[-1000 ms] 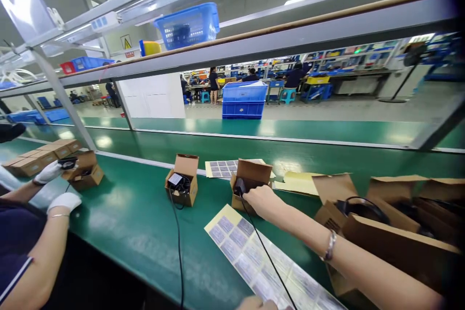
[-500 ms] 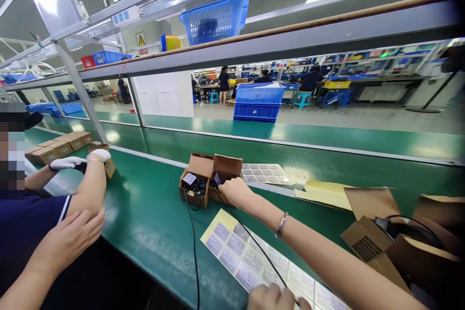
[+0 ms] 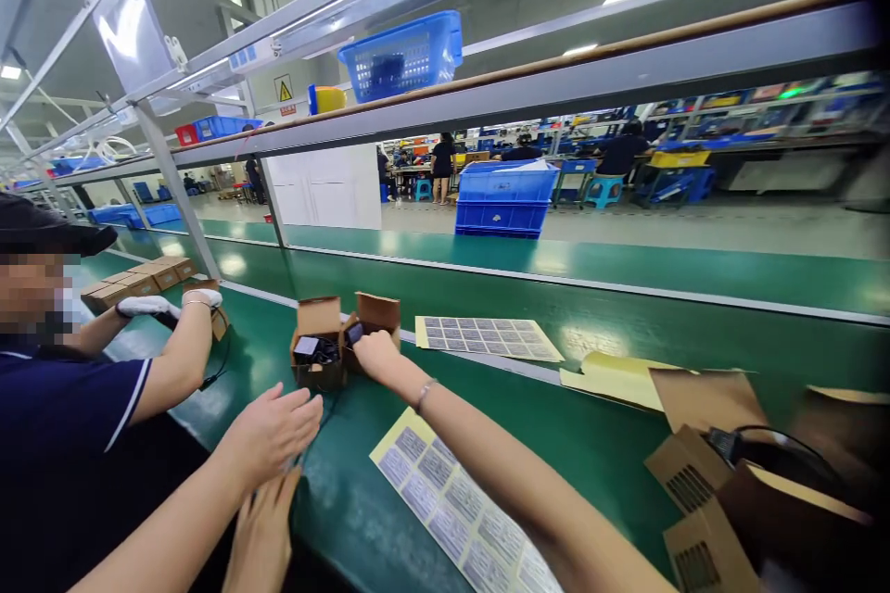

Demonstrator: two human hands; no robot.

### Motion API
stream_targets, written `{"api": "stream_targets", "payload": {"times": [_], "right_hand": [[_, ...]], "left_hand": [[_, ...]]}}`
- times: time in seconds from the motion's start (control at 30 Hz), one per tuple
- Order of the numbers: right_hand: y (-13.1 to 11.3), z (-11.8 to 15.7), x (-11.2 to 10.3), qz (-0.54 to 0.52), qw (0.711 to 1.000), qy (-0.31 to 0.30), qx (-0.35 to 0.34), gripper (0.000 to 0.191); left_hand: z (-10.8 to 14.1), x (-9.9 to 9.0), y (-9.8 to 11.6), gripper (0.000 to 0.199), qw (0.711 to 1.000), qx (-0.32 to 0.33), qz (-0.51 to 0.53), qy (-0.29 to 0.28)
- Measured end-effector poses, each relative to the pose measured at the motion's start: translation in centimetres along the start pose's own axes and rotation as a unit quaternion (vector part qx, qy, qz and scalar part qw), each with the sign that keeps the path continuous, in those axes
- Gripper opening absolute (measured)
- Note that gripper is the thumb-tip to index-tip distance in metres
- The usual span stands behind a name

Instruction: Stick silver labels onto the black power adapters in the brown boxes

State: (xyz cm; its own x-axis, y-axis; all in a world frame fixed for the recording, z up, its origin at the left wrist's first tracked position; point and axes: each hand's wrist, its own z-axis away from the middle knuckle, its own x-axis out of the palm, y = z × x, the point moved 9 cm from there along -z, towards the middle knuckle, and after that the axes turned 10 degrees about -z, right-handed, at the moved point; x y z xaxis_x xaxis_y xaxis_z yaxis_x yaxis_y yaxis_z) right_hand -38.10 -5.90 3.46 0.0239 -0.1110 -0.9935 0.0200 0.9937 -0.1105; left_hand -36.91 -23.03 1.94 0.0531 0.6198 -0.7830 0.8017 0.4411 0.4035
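Your right hand [image 3: 377, 354] grips the black adapter [image 3: 355, 334] in the right-hand open carton [image 3: 383, 309], back from the bench's [image 3: 598, 445] front edge. Which crossing bare hand [image 3: 271, 434] is your left, and its grip, I can't tell; it could snag the cable bundle [image 3: 328, 352].

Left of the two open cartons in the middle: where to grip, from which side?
Likely grip that carton by its near and left walls, from the near left: its lid stands up behind, and the other open carton sits close on its right.
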Motion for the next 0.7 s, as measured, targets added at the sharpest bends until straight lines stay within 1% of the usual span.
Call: {"api": "stream_targets", "payload": {"times": [0.03, 0.07, 0.1, 0.13, 0.17, 0.2, 0.23, 0.27, 0.33, 0.37, 0.4, 0.43, 0.47, 0.5, 0.53, 0.6, 0.7], "right_hand": [[-0.4, -0.3, -0.6, -0.009, 1.000, 0.016, 0.001, 0.037], [-0.5, -0.1, -1.2, -0.017, 0.999, 0.034, 0.004, 0.036], [-0.4, 0.6, -1.6, -0.025, 0.998, 0.055, 0.011, 0.036], [-0.1, 1.9, -1.8, -0.031, 0.996, 0.076, 0.020, 0.035], [0.5, 3.8, -1.7, -0.036, 0.994, 0.096, 0.032, 0.035], [1.1, 6.3, -1.2, -0.040, 0.992, 0.112, 0.046, 0.036], [1.8, 9.2, -0.2, -0.043, 0.990, 0.123, 0.062, 0.037], [2.5, 12.3, 1.3, -0.045, 0.988, 0.127, 0.076, 0.041], [3.5, 18.7, 5.5, -0.048, 0.989, 0.116, 0.081, 0.056], [3.9, 21.7, 8.0, -0.053, 0.991, 0.101, 0.072, 0.062], [4.2, 24.5, 10.4, -0.059, 0.993, 0.089, 0.052, 0.064], [4.3, 27.0, 12.1, -0.075, 0.992, 0.106, 0.015, 0.063], [4.6, 29.2, 13.3, -0.088, 0.987, 0.131, -0.010, 0.063], [5.3, 31.1, 14.1, -0.101, 0.982, 0.158, -0.015, 0.064], [5.9, 32.6, 14.6, -0.110, 0.978, 0.174, -0.018, 0.064], [6.4, 34.6, 14.4, -0.122, 0.974, 0.188, -0.023, 0.066], [5.6, 35.9, 12.5, -0.130, 0.973, 0.185, -0.038, 0.070]], "left_hand": [[-2.3, -0.3, 0.2, 0.028, 0.999, 0.020, -0.018, -0.028], [-4.0, -0.1, 0.6, 0.027, 0.997, 0.038, -0.035, -0.055], [-5.2, 0.2, 1.1, 0.030, 0.995, 0.052, -0.048, -0.073], [-5.6, 0.7, 1.9, 0.034, 0.993, 0.062, -0.062, -0.085], [-5.3, 1.5, 2.9, 0.032, 0.991, 0.071, -0.073, -0.092], [-4.3, 2.6, 4.1, 0.029, 0.989, 0.079, -0.082, -0.097], [-2.8, 3.9, 5.6, 0.030, 0.987, 0.086, -0.088, -0.101], [-1.0, 5.3, 6.9, 0.035, 0.987, 0.086, -0.094, -0.100], [2.1, 8.4, 9.4, 0.036, 0.986, 0.083, -0.102, -0.105], [2.8, 9.4, 9.7, 0.040, 0.989, 0.037, -0.119, -0.083], [3.3, 11.1, 10.1, 0.044, 0.985, 0.019, -0.125, -0.116], [3.2, 12.6, 10.1, 0.050, 0.981, -0.008, -0.119, -0.156], [2.9, 13.9, 10.1, 0.059, 0.973, -0.029, -0.109, -0.200], [2.4, 14.9, 10.2, 0.069, 0.965, -0.038, -0.096, -0.243], [1.8, 15.6, 10.4, 0.078, 0.957, -0.043, -0.084, -0.273], [0.9, 16.3, 11.2, 0.089, 0.948, -0.028, -0.066, -0.311], [0.9, 17.4, 13.2, 0.090, 0.938, 0.036, -0.053, -0.340]]}}
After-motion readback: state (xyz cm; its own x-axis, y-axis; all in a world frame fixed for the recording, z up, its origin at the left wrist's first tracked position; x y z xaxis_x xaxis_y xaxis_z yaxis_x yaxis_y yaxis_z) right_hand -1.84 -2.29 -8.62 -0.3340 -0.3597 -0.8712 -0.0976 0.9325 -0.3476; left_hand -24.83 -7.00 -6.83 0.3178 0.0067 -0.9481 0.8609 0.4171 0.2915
